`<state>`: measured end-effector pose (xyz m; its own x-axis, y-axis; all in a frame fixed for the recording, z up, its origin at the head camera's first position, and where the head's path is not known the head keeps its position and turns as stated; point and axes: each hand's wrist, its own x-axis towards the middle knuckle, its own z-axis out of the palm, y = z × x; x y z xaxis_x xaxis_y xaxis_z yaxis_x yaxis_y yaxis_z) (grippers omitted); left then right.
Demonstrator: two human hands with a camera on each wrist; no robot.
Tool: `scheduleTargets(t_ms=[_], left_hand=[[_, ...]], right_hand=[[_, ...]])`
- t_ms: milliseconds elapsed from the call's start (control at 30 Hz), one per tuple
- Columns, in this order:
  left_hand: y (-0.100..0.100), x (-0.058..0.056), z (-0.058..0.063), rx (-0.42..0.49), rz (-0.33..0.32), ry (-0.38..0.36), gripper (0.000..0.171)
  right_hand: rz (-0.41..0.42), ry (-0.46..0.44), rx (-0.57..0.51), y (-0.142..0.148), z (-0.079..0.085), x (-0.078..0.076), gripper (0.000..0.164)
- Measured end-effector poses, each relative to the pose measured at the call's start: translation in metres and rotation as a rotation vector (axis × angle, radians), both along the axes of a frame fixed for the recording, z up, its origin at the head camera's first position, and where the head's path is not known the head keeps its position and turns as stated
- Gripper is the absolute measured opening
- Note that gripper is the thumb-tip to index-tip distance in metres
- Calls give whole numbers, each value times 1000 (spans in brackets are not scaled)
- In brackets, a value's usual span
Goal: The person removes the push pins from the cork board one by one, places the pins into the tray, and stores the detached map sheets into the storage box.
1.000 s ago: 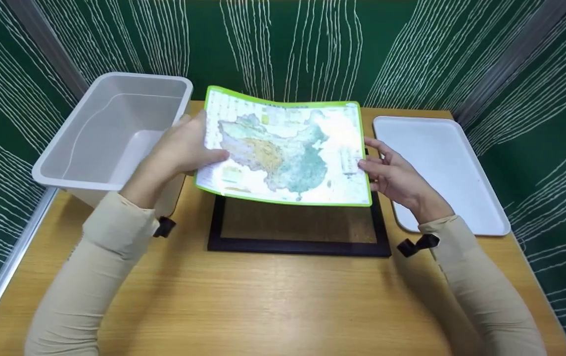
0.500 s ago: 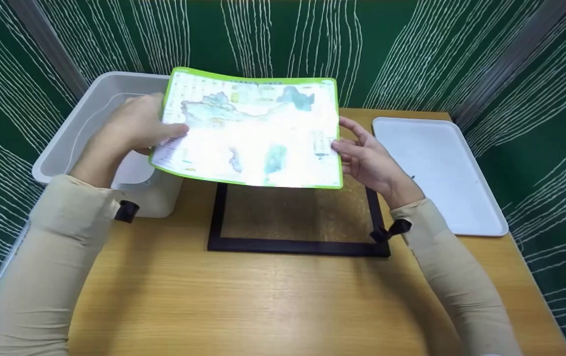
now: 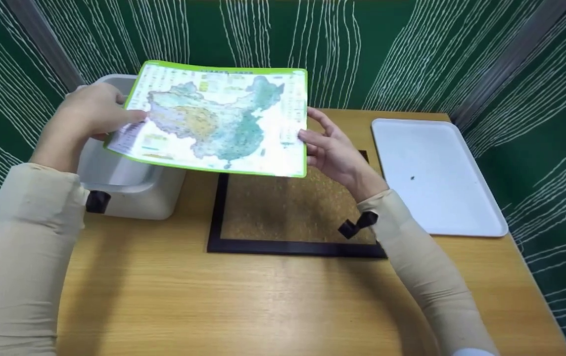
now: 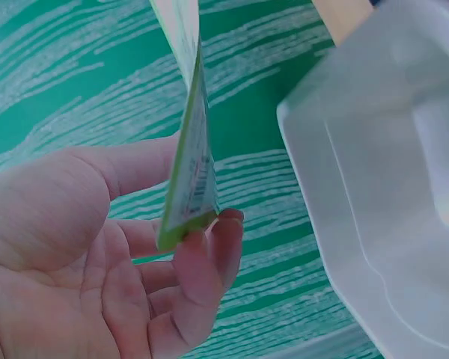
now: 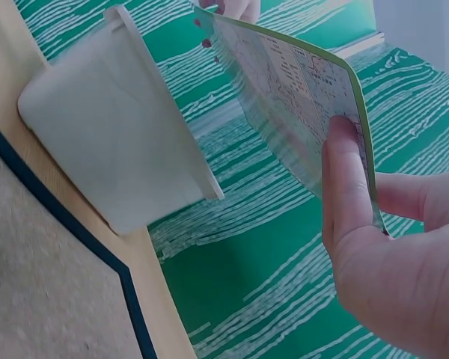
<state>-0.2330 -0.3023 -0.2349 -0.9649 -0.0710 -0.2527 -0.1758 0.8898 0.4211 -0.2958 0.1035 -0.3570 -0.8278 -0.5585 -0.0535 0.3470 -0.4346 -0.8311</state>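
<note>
Both hands hold one laminated map sheet (image 3: 218, 121) clear of the table. From my remote seat I read the left hand (image 3: 90, 116) at about 10 o'clock of the head view, pinching the sheet's left edge, thumb on the printed face and fingers beneath; the left wrist view shows the green-bordered edge (image 4: 188, 187) caught between thumb and fingertips. At roughly 1 o'clock of the black frame, the right hand (image 3: 335, 151) grips the sheet's right edge, and the right wrist view shows its thumb (image 5: 344, 179) pressed on the face with the fingers behind the sheet (image 5: 299, 97).

Nearest to me lies the bare wooden table (image 3: 243, 306). Just beyond it, at centre, a black frame with a cork-coloured panel (image 3: 288, 212) lies flat on the table; the right forearm crosses its right side. Above the frame's far half and extending toward 11 o'clock, the map sheet hangs in the air, tilted, its left portion over the white bin (image 3: 129, 185), which stands at 9 to 10 o'clock, just beside the frame. At 3 o'clock a white tray (image 3: 436, 173) lies flat, near the frame but apart from it, with one small dark speck on its surface. Farthest back, a green curtain with white lines (image 3: 411, 54) closes the scene from 9 through 12 to 3 o'clock.
</note>
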Motion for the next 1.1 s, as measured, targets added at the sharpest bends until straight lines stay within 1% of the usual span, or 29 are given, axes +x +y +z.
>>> scheduleTargets(t_ms=[167, 333, 500, 633, 867, 1000, 1100], left_hand=[[-13, 0, -3, -9, 26, 2, 57], [-23, 0, -11, 2, 56, -17, 54], [-33, 2, -20, 36, 81, -56, 53], [-40, 3, -25, 66, 95, -71, 54], [-48, 2, -28, 105, 99, -90, 54], [-52, 1, -27, 131, 102, -105, 53], [-55, 1, -26, 156, 106, -123, 56]], right_hand=[[19, 0, -26, -15, -1, -1, 63], [15, -11, -29, -29, -6, -1, 62], [5, -38, -21, -42, -9, -1, 63], [10, -44, -17, -48, -10, 0, 63], [2, -54, -22, -56, -10, 1, 61], [-1, -63, -23, -60, -10, 1, 60], [0, -70, -31, -63, -10, 2, 60]])
